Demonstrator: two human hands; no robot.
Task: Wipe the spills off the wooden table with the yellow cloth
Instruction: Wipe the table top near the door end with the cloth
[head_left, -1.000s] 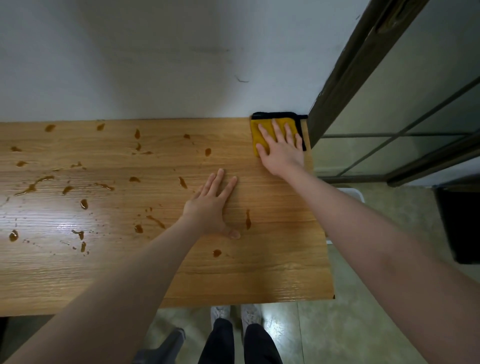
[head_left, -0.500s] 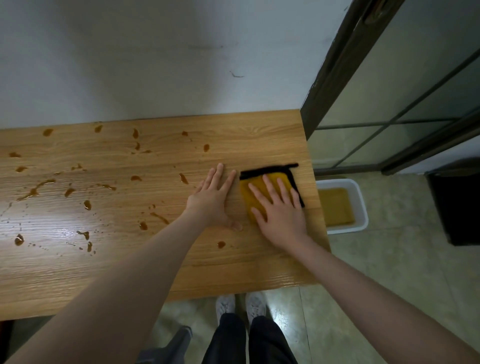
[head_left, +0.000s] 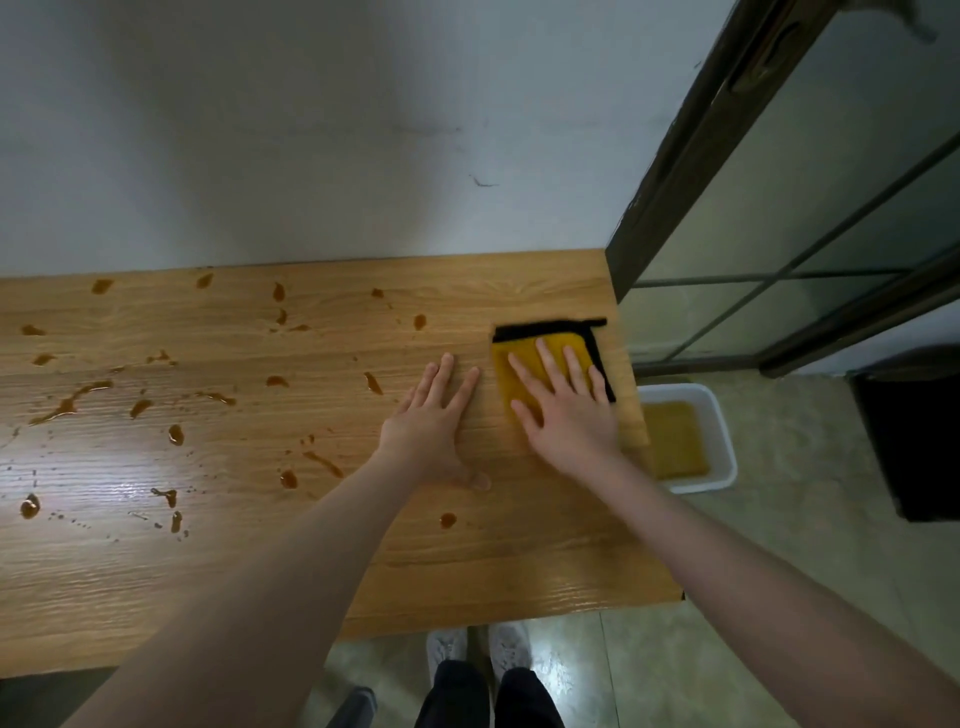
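The yellow cloth (head_left: 519, 384), edged in black, lies flat near the right edge of the wooden table (head_left: 260, 571). My right hand (head_left: 566, 410) presses on it with straight, spread fingers and covers most of it. My left hand (head_left: 434, 421) rests flat on the bare wood just left of the cloth, fingers straight. Several brown spills (head_left: 70, 402) dot the table's left and middle. One small drop (head_left: 448, 519) sits near my left wrist.
A white tub (head_left: 722, 441) of brownish liquid stands on the floor just past the table's right edge. A dark glass door frame (head_left: 675, 171) rises at the right, a black bin (head_left: 914, 431) beyond it. The wall backs the table. My shoes (head_left: 478, 649) show below the front edge.
My right hand slid the cloth from the far right corner toward me down the right side; in the last half second it has stayed about level with my still left hand.
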